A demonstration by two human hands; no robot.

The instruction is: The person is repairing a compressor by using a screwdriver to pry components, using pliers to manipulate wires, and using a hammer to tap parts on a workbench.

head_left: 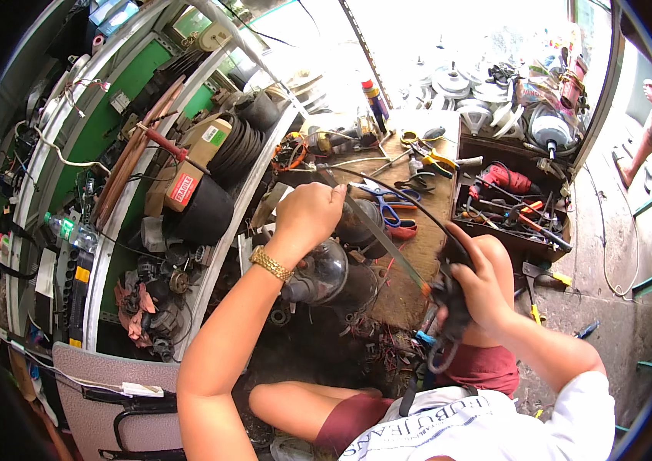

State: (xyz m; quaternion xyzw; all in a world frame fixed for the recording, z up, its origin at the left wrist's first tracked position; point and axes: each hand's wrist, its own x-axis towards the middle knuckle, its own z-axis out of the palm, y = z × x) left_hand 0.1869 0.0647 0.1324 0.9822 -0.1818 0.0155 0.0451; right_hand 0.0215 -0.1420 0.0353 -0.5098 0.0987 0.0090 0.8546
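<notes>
My right hand (pixel 481 288) is wrapped around the black handle (pixel 455 309) of a hacksaw (pixel 387 243), forefinger reaching forward along the dark frame. My left hand (pixel 307 219) is curled closed at the far end of the blade and looks to be pinching it, though its fingertips are hidden from me. The saw hangs between both hands, in front of my right knee, slanting up and away to the left.

I judge it fairly light, with a stiff frame and a thin, springy blade that could bend or snap if twisted. The handle should give the surest hold; at the front I'd favour the frame or the flats of the blade, clear of the teeth.

Beneath my left wrist sits a rounded, shiny housing (pixel 324 270). Just past the saw, blue-handled scissors (pixel 384 202) lie on a wooden board (pixel 435 209), with yellow-handled pliers (pixel 440 160) farther off and a red-capped spray can (pixel 374 106) beyond. To the right, a wooden toolbox (pixel 522 240) holds a red power drill (pixel 509 179); to the left, a metal rack bears a coil of black cable (pixel 243 150).
</notes>
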